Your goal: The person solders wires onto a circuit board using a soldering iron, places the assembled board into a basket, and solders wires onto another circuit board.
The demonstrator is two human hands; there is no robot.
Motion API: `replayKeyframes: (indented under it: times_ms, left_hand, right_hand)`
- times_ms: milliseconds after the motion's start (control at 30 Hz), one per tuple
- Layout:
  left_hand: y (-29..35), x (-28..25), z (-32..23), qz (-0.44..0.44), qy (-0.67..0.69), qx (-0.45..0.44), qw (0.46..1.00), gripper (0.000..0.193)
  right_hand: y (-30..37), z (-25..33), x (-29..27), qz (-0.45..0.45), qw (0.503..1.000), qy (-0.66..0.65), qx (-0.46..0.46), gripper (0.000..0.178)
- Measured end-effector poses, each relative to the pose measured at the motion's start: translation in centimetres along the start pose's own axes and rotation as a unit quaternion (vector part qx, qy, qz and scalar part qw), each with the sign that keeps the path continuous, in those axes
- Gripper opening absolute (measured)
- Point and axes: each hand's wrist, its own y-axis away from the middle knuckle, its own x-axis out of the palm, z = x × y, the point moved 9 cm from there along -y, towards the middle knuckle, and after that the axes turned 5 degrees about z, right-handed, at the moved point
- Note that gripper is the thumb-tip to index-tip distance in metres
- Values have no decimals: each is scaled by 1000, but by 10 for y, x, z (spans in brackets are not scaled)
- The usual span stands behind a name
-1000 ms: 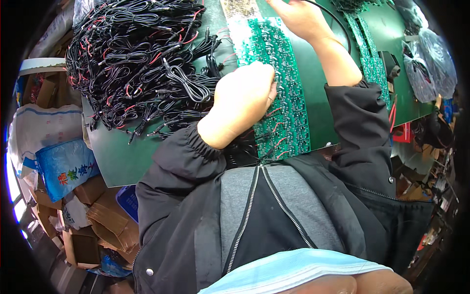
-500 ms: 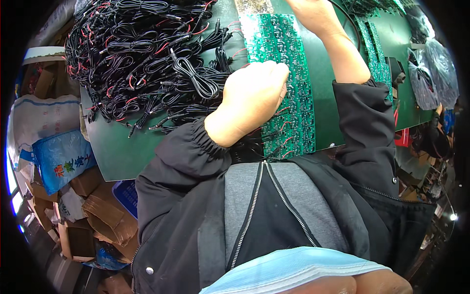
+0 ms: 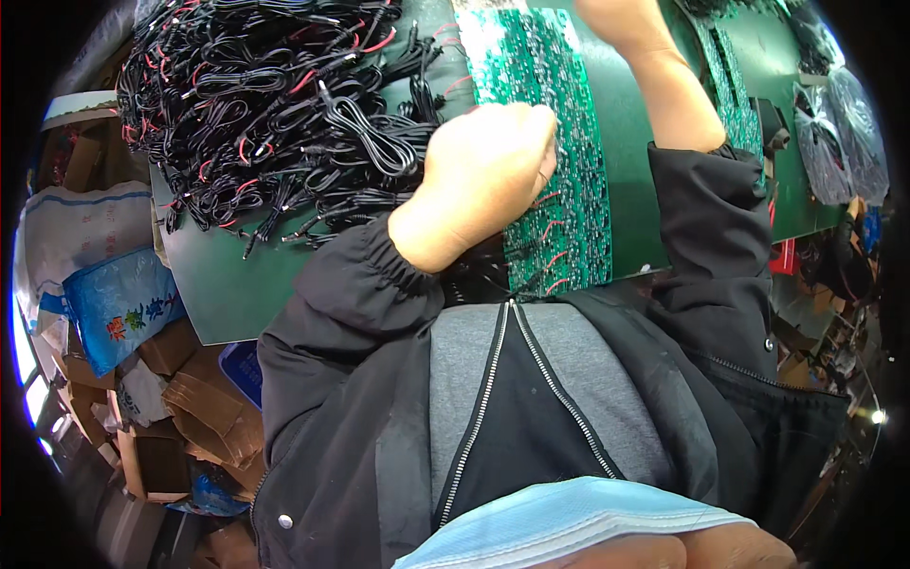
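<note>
A long green panel of circuit boards (image 3: 569,204) lies on the green table in front of me, with short red wires standing along its near left part. My left hand (image 3: 488,171) is closed in a fist-like grip over the panel's left edge. Its fingertips are hidden on the far side, so what they grip does not show. My right hand (image 3: 621,21) reaches past the panel's far right side. The picture's upper edge cuts off its fingers. A big heap of bundled black cables (image 3: 256,114) with red wire ends lies to the left of my left hand.
More green circuit panels (image 3: 730,85) lie at the far right beside a black cable. Clear plastic bags (image 3: 834,142) hang at the table's right end. Left of the green table (image 3: 223,294) are cardboard boxes (image 3: 213,408), a blue bag (image 3: 123,308) and a white sack (image 3: 85,228).
The whole view has shifted slightly, moving the table's contents up in the picture. My right hand sits a little farther right; my left hand keeps its closed pose over the panel.
</note>
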Motion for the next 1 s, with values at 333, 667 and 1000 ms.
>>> replayKeyframes:
  times_ms: [333, 667, 1000]
  left_hand:
    - [6, 9, 12, 14, -39, 21, 999, 8]
    - [6, 13, 6, 28, -82, 7, 996, 7]
    - [5, 8, 5, 32, -80, 0, 996, 10]
  right_hand:
    - [157, 78, -60, -17, 991, 121, 57, 20]
    - [218, 75, -46, 5, 988, -71, 139, 16]
    - [218, 71, -51, -25, 987, -57, 147, 15]
